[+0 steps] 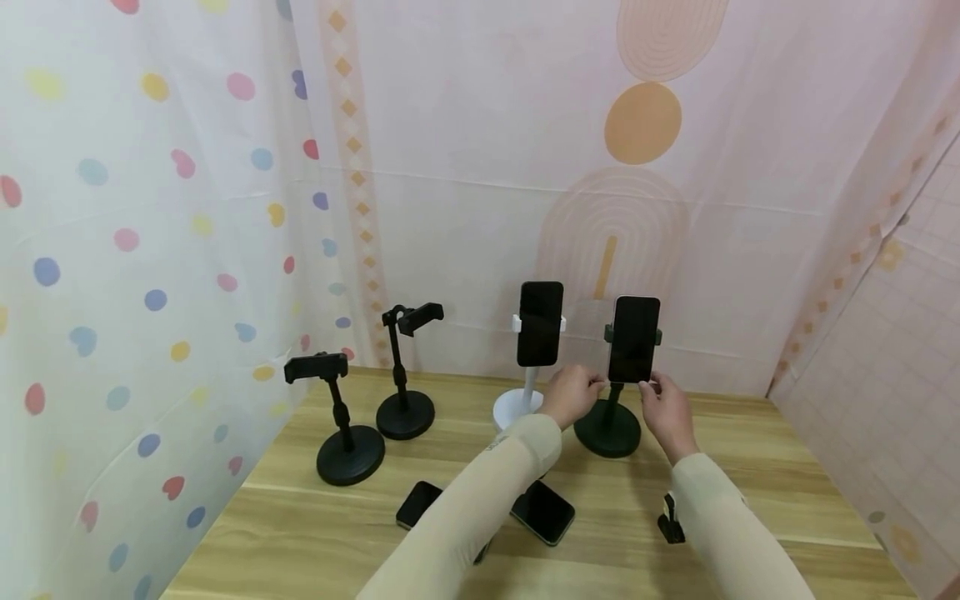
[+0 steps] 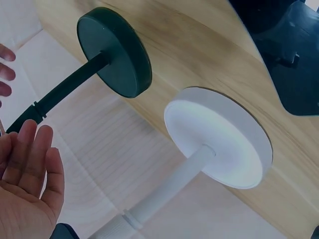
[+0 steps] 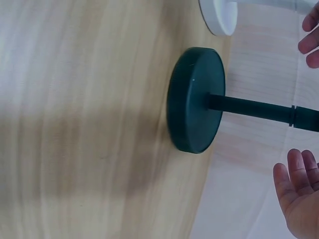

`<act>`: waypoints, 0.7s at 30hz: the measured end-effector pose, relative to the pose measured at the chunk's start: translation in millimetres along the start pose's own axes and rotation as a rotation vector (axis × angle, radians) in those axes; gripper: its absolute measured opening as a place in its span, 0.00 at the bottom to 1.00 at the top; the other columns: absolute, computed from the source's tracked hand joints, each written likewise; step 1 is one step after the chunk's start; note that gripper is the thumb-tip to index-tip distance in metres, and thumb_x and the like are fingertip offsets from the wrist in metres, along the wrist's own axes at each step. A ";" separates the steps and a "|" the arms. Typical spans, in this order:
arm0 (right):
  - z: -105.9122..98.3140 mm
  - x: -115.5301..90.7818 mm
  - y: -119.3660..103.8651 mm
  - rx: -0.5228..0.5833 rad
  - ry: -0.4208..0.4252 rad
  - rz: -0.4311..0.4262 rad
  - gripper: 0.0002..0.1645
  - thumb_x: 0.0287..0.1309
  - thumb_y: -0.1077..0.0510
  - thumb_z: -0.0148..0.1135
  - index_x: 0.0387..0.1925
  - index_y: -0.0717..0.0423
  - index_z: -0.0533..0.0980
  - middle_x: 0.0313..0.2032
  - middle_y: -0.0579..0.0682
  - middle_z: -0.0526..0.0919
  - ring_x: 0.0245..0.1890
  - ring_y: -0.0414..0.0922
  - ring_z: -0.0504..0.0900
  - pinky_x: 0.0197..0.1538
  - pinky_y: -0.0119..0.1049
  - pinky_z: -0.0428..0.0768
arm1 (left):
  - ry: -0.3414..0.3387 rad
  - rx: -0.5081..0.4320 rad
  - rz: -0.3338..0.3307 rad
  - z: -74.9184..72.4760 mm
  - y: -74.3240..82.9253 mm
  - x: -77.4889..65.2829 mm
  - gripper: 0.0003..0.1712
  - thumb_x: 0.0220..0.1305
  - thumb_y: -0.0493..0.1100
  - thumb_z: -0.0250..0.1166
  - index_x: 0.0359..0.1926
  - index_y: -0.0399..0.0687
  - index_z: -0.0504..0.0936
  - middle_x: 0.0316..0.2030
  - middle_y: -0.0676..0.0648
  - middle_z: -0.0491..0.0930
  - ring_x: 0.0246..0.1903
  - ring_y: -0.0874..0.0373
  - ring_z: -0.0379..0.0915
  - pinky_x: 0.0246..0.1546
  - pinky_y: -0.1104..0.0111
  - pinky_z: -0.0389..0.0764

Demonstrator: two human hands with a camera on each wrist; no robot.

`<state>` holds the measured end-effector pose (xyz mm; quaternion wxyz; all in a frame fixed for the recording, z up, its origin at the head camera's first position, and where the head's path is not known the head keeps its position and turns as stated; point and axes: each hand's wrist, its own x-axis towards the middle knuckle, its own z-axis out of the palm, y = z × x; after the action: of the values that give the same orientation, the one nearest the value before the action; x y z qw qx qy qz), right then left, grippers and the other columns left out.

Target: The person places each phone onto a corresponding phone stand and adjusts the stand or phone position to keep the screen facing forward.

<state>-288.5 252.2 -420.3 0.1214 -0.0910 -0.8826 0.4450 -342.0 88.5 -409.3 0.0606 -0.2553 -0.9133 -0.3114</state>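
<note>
A dark-screened phone (image 1: 633,340) stands upright in the clamp of a dark green phone stand (image 1: 609,429). At its lower left corner, my left hand (image 1: 572,393) pinches the edge with thumb and forefinger. My right hand (image 1: 667,412) does the same at the lower right corner. The other fingers of the left hand (image 2: 30,174) are loosely bent in the left wrist view. In the right wrist view, the right hand (image 3: 299,191) shows its outer fingers loosely extended; both fingertip contacts lie outside that frame.
Left of the green stand is a white stand (image 1: 516,407) holding another phone (image 1: 540,323). Two black stands (image 1: 350,454) with bare clamps stand farther left. Phones (image 1: 543,512) lie near the left sleeve, which partly covers some. A small black holder (image 1: 671,525) lies by the right sleeve.
</note>
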 end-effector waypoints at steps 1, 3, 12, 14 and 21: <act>0.1 -1.3 1.2 -0.011 0.000 -0.003 0.32 0.78 0.53 0.42 0.71 0.71 0.57 0.62 0.72 0.69 0.61 0.65 0.70 0.61 0.59 0.69 | -0.004 0.005 0.008 -0.6 -0.9 -1.0 0.11 0.72 0.44 0.61 0.36 0.50 0.89 0.21 0.57 0.76 0.23 0.65 0.68 0.29 0.73 0.71; 0.4 -4.2 3.4 -0.033 -0.001 -0.011 0.32 0.77 0.53 0.44 0.71 0.72 0.58 0.61 0.73 0.69 0.61 0.66 0.70 0.60 0.59 0.69 | -0.020 0.009 0.020 -2.4 -2.5 -3.7 0.14 0.73 0.44 0.60 0.31 0.48 0.87 0.18 0.56 0.72 0.21 0.64 0.66 0.26 0.73 0.68; 3.0 -18.8 14.3 -0.115 -0.010 -0.094 0.29 0.75 0.54 0.49 0.65 0.75 0.65 0.53 0.72 0.76 0.52 0.64 0.77 0.52 0.57 0.76 | -0.145 0.255 0.061 -5.1 -9.4 -20.0 0.23 0.77 0.50 0.53 0.24 0.50 0.80 0.18 0.54 0.71 0.19 0.63 0.65 0.21 0.71 0.67; 3.7 -22.2 15.6 -0.132 -0.027 -0.100 0.29 0.75 0.54 0.49 0.64 0.75 0.66 0.53 0.72 0.76 0.52 0.64 0.78 0.52 0.57 0.76 | -0.183 0.310 0.048 -5.9 -10.5 -24.0 0.21 0.76 0.52 0.54 0.26 0.54 0.82 0.22 0.55 0.74 0.21 0.63 0.68 0.24 0.70 0.70; 4.3 -32.3 17.2 -0.209 -0.121 -0.104 0.32 0.75 0.50 0.50 0.65 0.74 0.66 0.57 0.73 0.74 0.54 0.65 0.76 0.53 0.58 0.75 | -0.289 0.373 0.017 -16.1 -15.2 -40.0 0.15 0.72 0.53 0.60 0.31 0.52 0.83 0.27 0.53 0.80 0.25 0.60 0.74 0.29 0.66 0.75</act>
<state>-258.1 250.3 -441.0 0.0805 -0.0302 -0.9335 0.3482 -316.0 51.4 -415.4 -0.0223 -0.2894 -0.9520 -0.0970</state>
